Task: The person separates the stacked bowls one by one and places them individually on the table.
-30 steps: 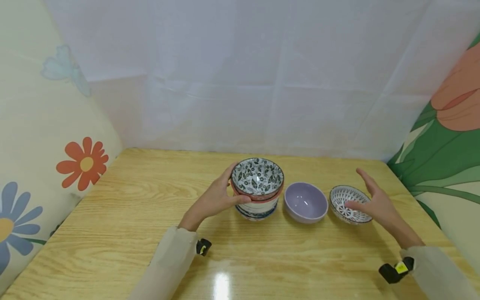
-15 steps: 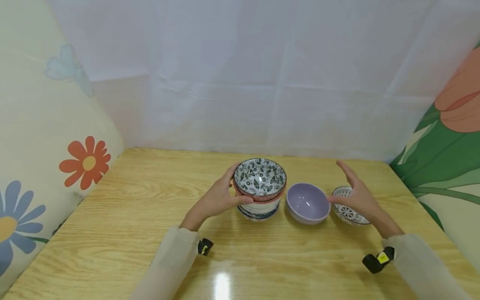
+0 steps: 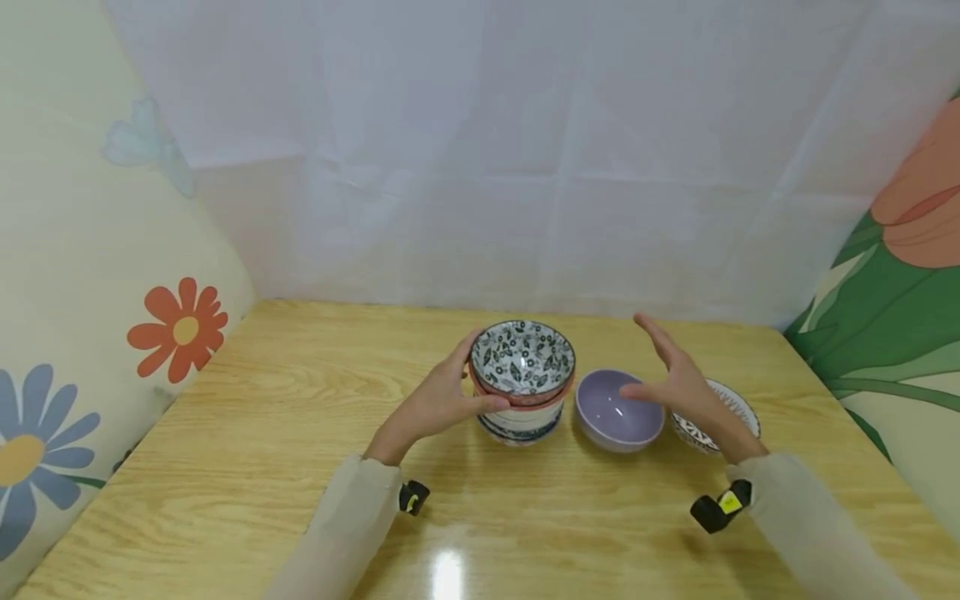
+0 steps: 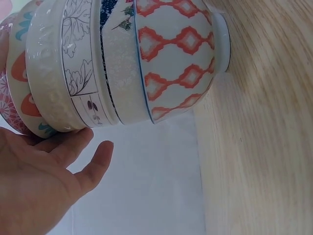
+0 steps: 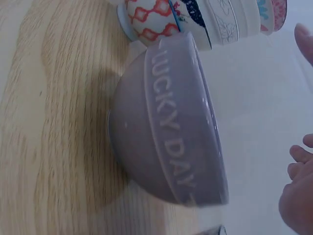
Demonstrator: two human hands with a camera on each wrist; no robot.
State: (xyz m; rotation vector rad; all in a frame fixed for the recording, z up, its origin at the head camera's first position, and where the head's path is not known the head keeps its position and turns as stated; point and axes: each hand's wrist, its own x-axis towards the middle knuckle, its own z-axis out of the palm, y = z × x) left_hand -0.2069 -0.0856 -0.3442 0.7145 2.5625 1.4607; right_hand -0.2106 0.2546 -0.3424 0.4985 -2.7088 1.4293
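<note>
A stack of several patterned bowls (image 3: 523,360) stands on the table, topped by one with a black-and-white leaf pattern inside. My left hand (image 3: 438,400) holds the stack's upper part, thumb at the near side and fingers round the left and far side. In the left wrist view, the lowest bowl (image 4: 178,54) has orange diamond shapes. My right hand (image 3: 682,392), fingers spread and holding nothing, hovers over the right part of a purple bowl (image 3: 609,421). Raised letters on that purple bowl (image 5: 168,122) read "LUCKY DAY" in the right wrist view.
A black-and-white patterned bowl (image 3: 741,406) stands right of the purple one, partly hidden by my right forearm. The wooden table (image 3: 300,358) ends at a white cloth (image 3: 420,233) behind. Flower-printed panels flank both sides.
My right hand has moved left, from over the black-and-white bowl to over the purple bowl. The left hand keeps its hold on the stack, and the bowls stay in place.
</note>
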